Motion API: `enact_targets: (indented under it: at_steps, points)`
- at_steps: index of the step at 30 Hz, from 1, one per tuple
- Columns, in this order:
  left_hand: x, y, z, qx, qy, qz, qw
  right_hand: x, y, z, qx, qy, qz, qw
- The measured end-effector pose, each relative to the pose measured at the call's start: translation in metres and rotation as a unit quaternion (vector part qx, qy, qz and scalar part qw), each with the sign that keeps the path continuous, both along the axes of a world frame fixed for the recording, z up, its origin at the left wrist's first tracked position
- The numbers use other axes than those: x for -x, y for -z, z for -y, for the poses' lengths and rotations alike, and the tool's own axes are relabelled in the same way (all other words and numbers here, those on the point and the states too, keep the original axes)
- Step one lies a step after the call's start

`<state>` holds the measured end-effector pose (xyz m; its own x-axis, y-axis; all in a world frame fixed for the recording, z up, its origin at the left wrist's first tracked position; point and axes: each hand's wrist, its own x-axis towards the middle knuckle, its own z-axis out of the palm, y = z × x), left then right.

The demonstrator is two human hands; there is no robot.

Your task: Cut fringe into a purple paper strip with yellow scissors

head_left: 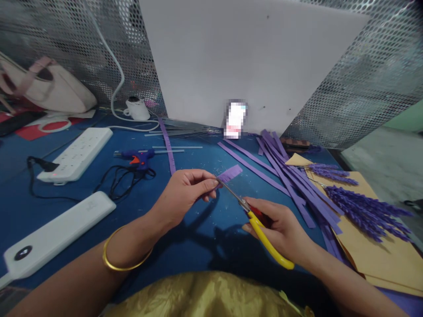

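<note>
Between the thumb and fingers of my left hand [193, 189] is a short purple paper strip [234, 172], its free end pointing up and right. My right hand [280, 224] grips a pair of scissors [266, 242] with yellow handles. The scissor blades reach the strip right by my left fingertips; I cannot tell whether they are cutting through it. Part of the strip is hidden behind the left fingers. Farther right lies a loose pile of long purple paper strips [287, 171]. Another purple strip [167, 145] rests behind my left hand.
A blue glue gun [140, 158] with its black cord and a white power strip [81, 152] lie on the left, near a white elongated device [62, 233]. Purple flower stems [363, 209] rest on brown paper [393, 259] at right. A lit phone [235, 119] leans against a white board [244, 57].
</note>
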<state>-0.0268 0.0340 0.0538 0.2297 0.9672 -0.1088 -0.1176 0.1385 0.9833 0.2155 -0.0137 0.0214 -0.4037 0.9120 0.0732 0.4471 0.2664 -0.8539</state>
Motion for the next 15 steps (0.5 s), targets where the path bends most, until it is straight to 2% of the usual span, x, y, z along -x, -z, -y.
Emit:
enact_targets:
  at_steps: [4, 8, 15]
  points:
    - [-0.0001, -0.002, -0.001, 0.039, 0.027, 0.043, 0.998, 0.001, -0.0007, -0.0005, 0.047, -0.006, -0.046, 0.998]
    - [-0.0003, -0.0026, -0.0015, 0.043, 0.03, 0.054, 0.997, 0.0019, -0.0025, -0.0014, 0.063, -0.003, -0.058, 0.996]
    - [0.0008, 0.0009, -0.0024, 0.005, -0.008, 0.007, 1.0, 0.0028, -0.0046, 0.0, 0.005, 0.019, -0.01, 1.0]
